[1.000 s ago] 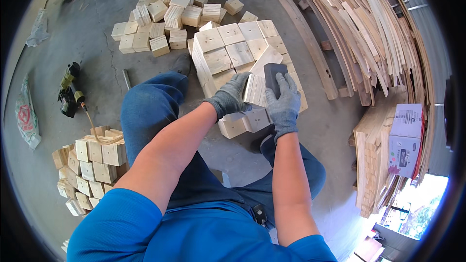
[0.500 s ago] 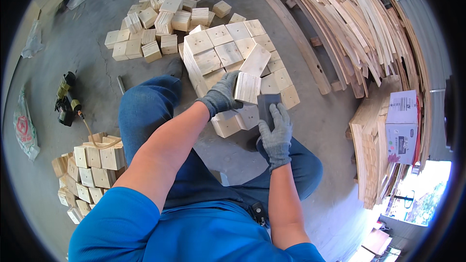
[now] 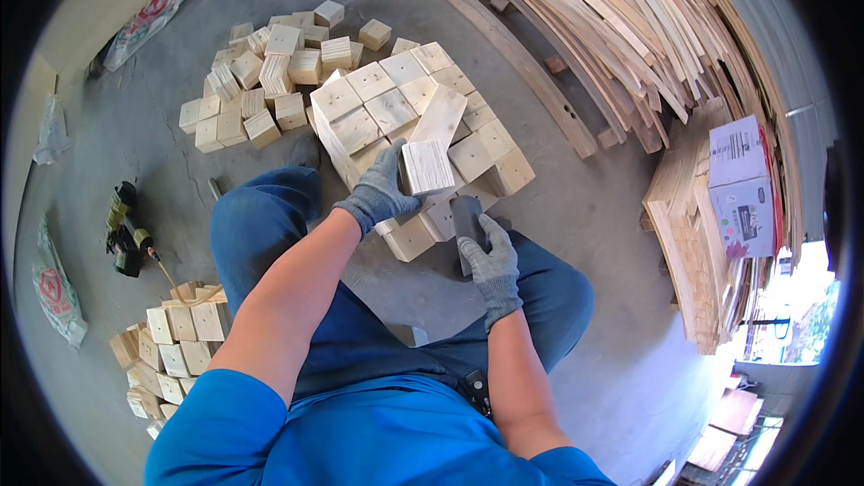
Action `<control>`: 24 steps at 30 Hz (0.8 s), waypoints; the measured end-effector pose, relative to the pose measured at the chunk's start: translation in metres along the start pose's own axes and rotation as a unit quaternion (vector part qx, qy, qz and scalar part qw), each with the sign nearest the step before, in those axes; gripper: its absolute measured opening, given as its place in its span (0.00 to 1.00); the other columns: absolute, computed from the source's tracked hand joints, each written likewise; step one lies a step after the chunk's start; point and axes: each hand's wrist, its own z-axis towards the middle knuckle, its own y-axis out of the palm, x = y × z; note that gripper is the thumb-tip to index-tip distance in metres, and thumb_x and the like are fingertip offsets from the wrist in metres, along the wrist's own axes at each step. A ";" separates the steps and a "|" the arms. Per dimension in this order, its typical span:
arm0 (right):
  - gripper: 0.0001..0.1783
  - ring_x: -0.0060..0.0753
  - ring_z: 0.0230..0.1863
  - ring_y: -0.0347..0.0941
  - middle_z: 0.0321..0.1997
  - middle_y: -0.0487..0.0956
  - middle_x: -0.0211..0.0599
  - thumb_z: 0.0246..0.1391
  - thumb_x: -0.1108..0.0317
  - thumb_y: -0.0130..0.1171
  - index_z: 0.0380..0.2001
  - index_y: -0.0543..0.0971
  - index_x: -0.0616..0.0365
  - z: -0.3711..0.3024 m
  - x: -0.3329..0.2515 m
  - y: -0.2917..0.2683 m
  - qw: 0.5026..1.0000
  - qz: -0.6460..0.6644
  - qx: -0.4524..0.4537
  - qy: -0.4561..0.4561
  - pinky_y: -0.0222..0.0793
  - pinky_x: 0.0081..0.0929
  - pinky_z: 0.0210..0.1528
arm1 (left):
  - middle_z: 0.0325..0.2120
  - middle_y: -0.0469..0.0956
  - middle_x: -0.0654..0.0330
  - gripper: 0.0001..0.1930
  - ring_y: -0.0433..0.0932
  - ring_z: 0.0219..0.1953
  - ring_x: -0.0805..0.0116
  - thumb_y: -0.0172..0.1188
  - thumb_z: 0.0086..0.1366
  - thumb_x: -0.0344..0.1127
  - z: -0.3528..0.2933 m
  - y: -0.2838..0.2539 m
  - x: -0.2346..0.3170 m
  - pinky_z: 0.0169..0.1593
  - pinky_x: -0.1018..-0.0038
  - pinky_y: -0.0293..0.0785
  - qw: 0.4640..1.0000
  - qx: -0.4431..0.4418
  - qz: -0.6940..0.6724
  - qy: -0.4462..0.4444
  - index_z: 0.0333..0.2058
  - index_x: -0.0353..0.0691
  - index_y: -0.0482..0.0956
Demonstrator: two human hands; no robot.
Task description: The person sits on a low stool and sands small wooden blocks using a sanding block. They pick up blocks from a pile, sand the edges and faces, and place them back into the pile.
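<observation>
- Left hand point(image 3: 382, 191), grey knit glove, closed around a small pale wood block point(image 3: 427, 166); the block's grooved end grain faces the camera, thumb on the near side, fingers wrapped behind.
- The block is lifted just above the near edge of the block stack point(image 3: 409, 112), tilted up, probably so the face can be worked or checked.
- Right hand point(image 3: 493, 256), also gloved, is curled over a dark flat sanding pad point(image 3: 465, 216), which it holds just below the held block; pad and block look close, but I cannot tell if they touch.
- Loose blocks point(image 3: 416, 236) lie on the floor right under the held block, between the knees.
- Block stack: neat grid of square blocks, directly beyond the held block, with one long piece lying across the top.
- Scattered block pile point(image 3: 270, 81) sits left of the stack, looser and unsorted.
- Another block pile point(image 3: 171, 351) lies well left of and nearer than the stack, by the person's left knee.
- Power tool point(image 3: 121, 229) on the concrete floor point(image 3: 162, 162), left of the stack, well apart.
- Long planks point(image 3: 648, 27) are heaped to the right of the stack; a cardboard box point(image 3: 742, 184) rests on boards further right.
</observation>
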 end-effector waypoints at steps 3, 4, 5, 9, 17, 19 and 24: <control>0.35 0.49 0.66 0.77 0.65 0.81 0.53 0.58 0.63 0.77 0.65 0.79 0.64 0.004 -0.009 0.008 1.000 -0.009 -0.009 -0.018 0.71 0.38 0.72 | 0.70 0.65 0.40 0.65 0.70 0.71 0.43 0.85 0.45 0.47 -0.009 -0.007 -0.006 0.75 0.63 0.68 0.999 -0.005 0.046 0.022 0.77 0.37 0.53; 0.35 0.47 0.66 0.78 0.65 0.81 0.52 0.58 0.63 0.77 0.66 0.78 0.64 0.005 -0.009 0.009 1.000 -0.015 -0.008 -0.020 0.71 0.37 0.71 | 0.71 0.65 0.40 0.65 0.70 0.72 0.44 0.85 0.46 0.47 -0.013 -0.008 -0.001 0.75 0.63 0.68 0.999 -0.018 0.044 0.007 0.77 0.38 0.53; 0.35 0.45 0.65 0.78 0.66 0.81 0.51 0.58 0.64 0.77 0.67 0.78 0.64 0.006 -0.009 0.009 1.000 -0.020 -0.008 -0.022 0.71 0.36 0.71 | 0.71 0.65 0.40 0.65 0.70 0.72 0.44 0.85 0.46 0.46 -0.018 -0.010 0.005 0.74 0.63 0.68 0.999 -0.030 0.042 -0.008 0.77 0.38 0.53; 0.35 0.46 0.66 0.78 0.66 0.81 0.53 0.58 0.64 0.77 0.66 0.78 0.65 0.012 -0.015 0.011 0.999 -0.014 -0.005 -0.035 0.71 0.37 0.71 | 0.71 0.68 0.42 0.64 0.72 0.71 0.45 0.85 0.47 0.45 -0.034 -0.009 -0.010 0.74 0.62 0.69 0.999 -0.009 0.041 -0.019 0.78 0.39 0.54; 0.34 0.45 0.65 0.79 0.65 0.81 0.53 0.59 0.62 0.76 0.66 0.78 0.65 0.017 -0.002 0.008 1.000 -0.005 0.013 -0.020 0.72 0.35 0.70 | 0.64 0.77 0.43 0.61 0.76 0.67 0.47 0.85 0.49 0.39 -0.041 -0.013 0.018 0.71 0.60 0.73 0.998 -0.014 0.038 -0.038 0.77 0.39 0.56; 0.34 0.44 0.64 0.79 0.65 0.82 0.52 0.59 0.62 0.76 0.66 0.78 0.64 0.018 0.000 0.009 1.000 0.000 0.011 -0.015 0.72 0.35 0.69 | 0.64 0.76 0.45 0.59 0.77 0.66 0.47 0.83 0.52 0.43 -0.040 -0.011 0.009 0.69 0.60 0.74 0.998 -0.014 0.054 -0.025 0.77 0.40 0.56; 0.34 0.42 0.63 0.80 0.64 0.83 0.50 0.59 0.64 0.77 0.65 0.79 0.64 0.020 0.009 0.012 1.000 0.026 0.014 -0.012 0.73 0.34 0.69 | 0.64 0.75 0.45 0.57 0.77 0.66 0.47 0.82 0.52 0.44 -0.033 -0.005 0.000 0.69 0.60 0.74 0.997 -0.005 0.070 -0.013 0.76 0.39 0.58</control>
